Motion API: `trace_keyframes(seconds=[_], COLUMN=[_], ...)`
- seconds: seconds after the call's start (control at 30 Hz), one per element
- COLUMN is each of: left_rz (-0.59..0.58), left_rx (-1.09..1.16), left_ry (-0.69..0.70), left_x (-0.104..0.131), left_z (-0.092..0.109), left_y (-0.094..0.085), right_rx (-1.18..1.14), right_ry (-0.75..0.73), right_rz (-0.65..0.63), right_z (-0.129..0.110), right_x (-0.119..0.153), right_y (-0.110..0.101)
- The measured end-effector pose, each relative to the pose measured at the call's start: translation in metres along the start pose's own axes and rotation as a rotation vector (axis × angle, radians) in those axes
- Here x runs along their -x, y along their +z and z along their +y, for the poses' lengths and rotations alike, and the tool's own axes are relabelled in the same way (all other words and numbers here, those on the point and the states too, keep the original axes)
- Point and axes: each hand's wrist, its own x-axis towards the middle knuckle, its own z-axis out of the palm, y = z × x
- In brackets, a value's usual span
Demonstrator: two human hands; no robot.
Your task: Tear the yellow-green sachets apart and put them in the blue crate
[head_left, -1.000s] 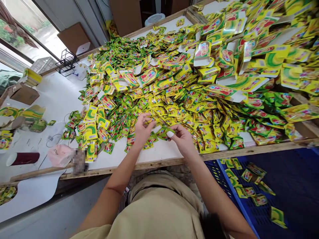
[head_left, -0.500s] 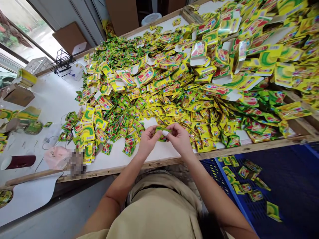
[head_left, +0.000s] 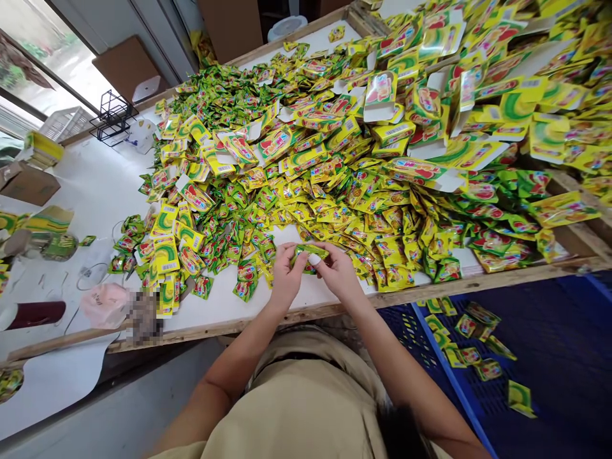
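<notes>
A small green packet (head_left: pixel 310 250) is held between my two hands, just above the white table (head_left: pixel 224 303) near its front edge. My left hand (head_left: pixel 287 271) pinches the packet's left end. At the right end, the fingers of my right hand (head_left: pixel 337 271) are closed on it, and the thumb has a white covering. Beyond my hands lies a large heap of yellow and green packets (head_left: pixel 329 217). Small yellow boxes (head_left: pixel 282 143), some with open flaps, rest on top of the heap.
Below the wooden table edge (head_left: pixel 421 290) at right stands a blue crate (head_left: pixel 564 338) with several boxes inside. On the left are a dark red cylinder (head_left: pixel 41 313), a pink bag (head_left: pixel 104 305), a jar (head_left: pixel 62 246) and a black wire rack (head_left: pixel 112 118).
More of the green packet shows between my fingers now. My left hand has turned slightly and shifted a little right. The whole view has moved slightly.
</notes>
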Motion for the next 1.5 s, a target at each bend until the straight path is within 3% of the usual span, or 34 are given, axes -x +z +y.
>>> trace_keyframes(seconds=[0.07,0.23,0.43,0.53,0.63,0.73,0.83,0.9,0.97,1.07,1.13,1.2,1.3,1.37,1.4,1.47,1.5], left_rz=[-0.018,-0.125,-0.069,-0.053,-0.121,-0.269,-0.398,-0.325,-0.194,-0.12,-0.138,-0.138,-0.18,-0.133,-0.043,0.282,0.43], left_rx=[-0.068,0.128,0.085,0.1,0.205,0.347,0.405,0.399,0.344,0.217,0.146,0.07,-0.071,-0.241,-0.35,-0.583,-0.709], left_ry=[0.0,-0.117,-0.131,-0.154,-0.214,-0.462,-0.631,-0.556,-0.442,-0.305,-0.235,-0.175,-0.092,0.054,0.149,0.263,0.255], left_x=[0.0,-0.001,0.004,0.005,0.001,-0.005,-0.01,-0.012,-0.013,-0.009,-0.001,0.008,0.015,0.013,0.009,-0.002,-0.009], left_z=[0.002,0.004,0.007,0.005,0.003,0.002,0.002,0.0,-0.003,-0.007,-0.009,-0.012,-0.014,-0.01,-0.007,0.001,0.004], left_y=[-0.003,-0.004,-0.002,-0.004,-0.007,-0.011,-0.012,-0.013,-0.014,-0.013,-0.01,-0.006,-0.01,-0.03,-0.046,-0.092,-0.119], right_rx=[0.029,0.052,0.232,0.364,0.419,0.497,0.579,0.524,0.324,-0.029,-0.089,-0.019,0.154,0.274,0.313,0.341,0.339], right_ry=[-0.009,-0.041,-0.07,-0.22,-0.447,-0.658,-0.73,-0.641,-0.465,-0.15,-0.002,0.032,-0.046,-0.068,-0.062,-0.043,-0.038], right_rz=[0.008,0.049,-0.019,-0.096,-0.112,-0.064,-0.103,-0.075,-0.026,-0.138,-0.218,-0.203,-0.134,-0.097,-0.089,-0.078,-0.074], right_z=[-0.001,0.0,0.0,-0.005,-0.011,-0.011,-0.005,0.0,0.006,0.015,0.019,0.024,0.028,0.03,0.03,0.032,0.033], right_x=[-0.001,-0.002,0.001,0.002,0.003,0.007,0.011,0.012,0.013,0.013,0.013,0.013,0.013,0.013,0.013,0.014,0.015], right_y=[-0.003,-0.006,-0.012,-0.023,-0.034,-0.038,-0.037,-0.037,-0.037,-0.034,-0.026,-0.017,-0.007,-0.005,-0.005,-0.009,-0.012])
